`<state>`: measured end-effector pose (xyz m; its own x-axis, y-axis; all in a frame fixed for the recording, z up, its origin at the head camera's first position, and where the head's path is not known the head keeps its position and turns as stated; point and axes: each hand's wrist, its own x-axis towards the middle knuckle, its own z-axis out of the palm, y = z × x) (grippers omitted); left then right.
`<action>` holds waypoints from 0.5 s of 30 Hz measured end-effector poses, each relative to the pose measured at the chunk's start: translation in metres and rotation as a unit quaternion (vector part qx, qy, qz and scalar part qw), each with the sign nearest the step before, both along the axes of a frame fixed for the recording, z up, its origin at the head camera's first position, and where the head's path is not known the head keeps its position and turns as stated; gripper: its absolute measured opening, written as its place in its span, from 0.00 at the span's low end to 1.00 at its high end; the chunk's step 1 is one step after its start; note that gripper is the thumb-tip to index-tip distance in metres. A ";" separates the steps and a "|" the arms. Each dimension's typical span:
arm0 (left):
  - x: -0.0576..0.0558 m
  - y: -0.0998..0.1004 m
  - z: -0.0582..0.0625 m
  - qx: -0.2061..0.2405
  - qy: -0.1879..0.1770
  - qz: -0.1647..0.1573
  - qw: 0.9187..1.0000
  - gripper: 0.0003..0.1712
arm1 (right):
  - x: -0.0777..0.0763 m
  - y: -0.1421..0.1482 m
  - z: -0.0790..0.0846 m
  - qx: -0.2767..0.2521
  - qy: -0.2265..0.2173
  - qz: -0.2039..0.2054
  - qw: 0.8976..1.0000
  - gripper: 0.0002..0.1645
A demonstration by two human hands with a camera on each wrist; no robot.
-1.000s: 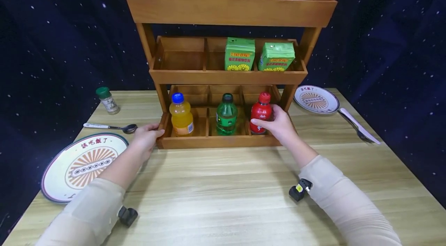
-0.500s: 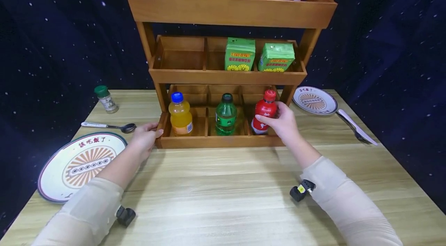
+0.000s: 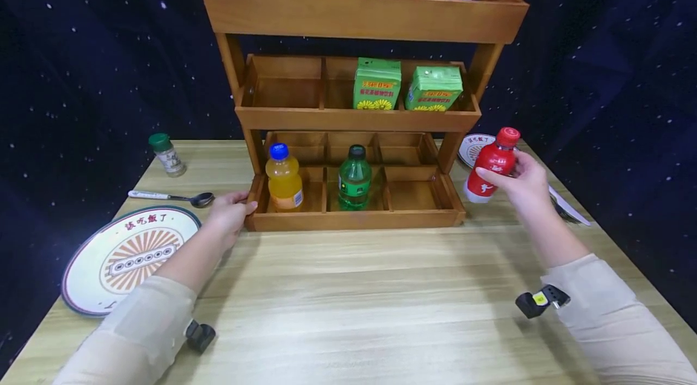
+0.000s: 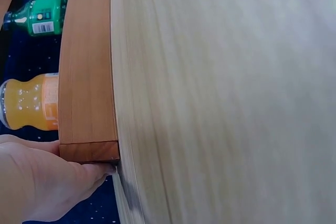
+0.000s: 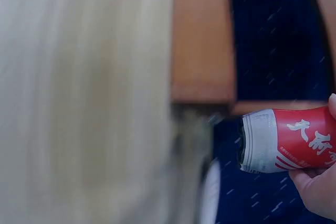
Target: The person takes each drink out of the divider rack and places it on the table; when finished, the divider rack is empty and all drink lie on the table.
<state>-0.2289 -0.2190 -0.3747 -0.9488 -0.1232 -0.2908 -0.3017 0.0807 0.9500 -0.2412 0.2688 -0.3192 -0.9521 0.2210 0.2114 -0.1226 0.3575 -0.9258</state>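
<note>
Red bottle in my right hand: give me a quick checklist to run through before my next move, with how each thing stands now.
1. Red bottle gripped: ok, your right hand has thumb and fingers around it.
2. Bottle out of the rack: ok, it is beyond the right end.
3. Rack held: ok, your left hand grips its left end.
4. Cap tight: cannot tell; it is on, but tightness doesn't show.
5. Clear view of the small plate: not ok, the bottle partly hides it.
</note>
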 end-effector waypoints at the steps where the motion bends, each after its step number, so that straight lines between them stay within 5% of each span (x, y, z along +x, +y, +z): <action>1: 0.000 0.000 -0.001 0.001 -0.001 0.000 1.000 0.31 | -0.003 0.007 -0.007 -0.013 -0.003 -0.003 1.000 0.42; 9: 0.001 -0.001 -0.002 -0.001 -0.001 0.003 1.000 0.31 | -0.010 0.021 -0.040 0.051 -0.044 -0.013 0.998 0.44; 15: -0.001 0.000 -0.002 -0.001 0.000 0.002 1.000 0.31 | -0.009 0.020 -0.047 0.027 -0.033 -0.009 0.999 0.38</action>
<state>-0.2298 -0.2190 -0.3767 -0.9485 -0.1274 -0.2900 -0.3014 0.0814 0.9500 -0.2505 0.2884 -0.3659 -0.9602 0.2287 0.1601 -0.0543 0.4094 -0.9107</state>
